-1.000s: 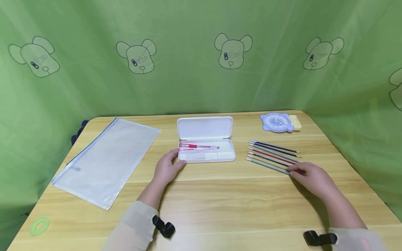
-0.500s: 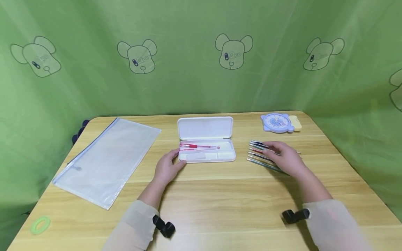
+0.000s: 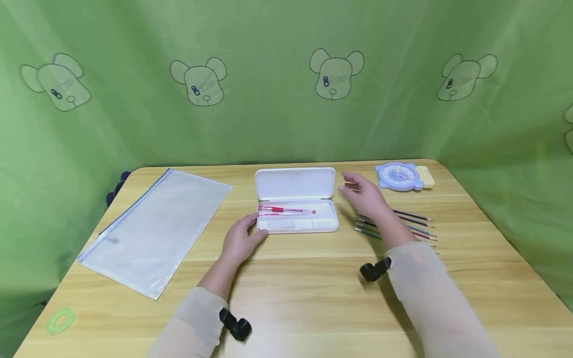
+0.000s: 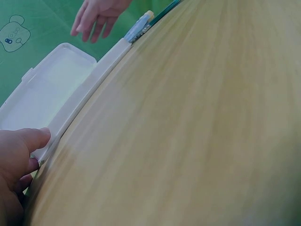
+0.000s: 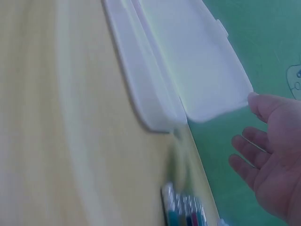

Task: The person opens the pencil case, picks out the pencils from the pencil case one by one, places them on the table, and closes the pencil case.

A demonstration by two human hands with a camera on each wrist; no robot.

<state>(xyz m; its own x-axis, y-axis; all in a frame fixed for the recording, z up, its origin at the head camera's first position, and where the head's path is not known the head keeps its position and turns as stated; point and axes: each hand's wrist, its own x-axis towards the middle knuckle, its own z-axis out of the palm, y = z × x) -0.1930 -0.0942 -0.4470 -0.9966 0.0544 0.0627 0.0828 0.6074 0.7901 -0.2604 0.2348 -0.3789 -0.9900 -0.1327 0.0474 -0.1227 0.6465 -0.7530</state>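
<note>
A white pencil case (image 3: pixel 316 226) lies with its lid (image 3: pixel 295 184) raised, and red pens (image 3: pixel 286 210) rest in its tray. My left hand (image 3: pixel 239 240) grips the case's left end, thumb on the front rim and fingers at the side. In the left wrist view the thumb (image 4: pixel 36 138) lies on the case edge. My right hand (image 3: pixel 366 198) is in the air beside the lid's right edge, fingers spread and holding nothing. In the right wrist view its thumb tip overlaps the lid corner. Several pencils (image 3: pixel 414 227) lie in a row under the right forearm, which partly hides them.
At the back right sit a blue clock-faced toy (image 3: pixel 400 177) and a pale yellow piece (image 3: pixel 425 177). A clear zip pouch (image 3: pixel 156 231) lies flat on the left of the wooden table (image 3: pixel 286 288). A green ring (image 3: pixel 60 321) is at the front left.
My right hand has moved left and away from me, from the near pencil at the right, over the row, to beside the lid. The left hand stays on the case.
</note>
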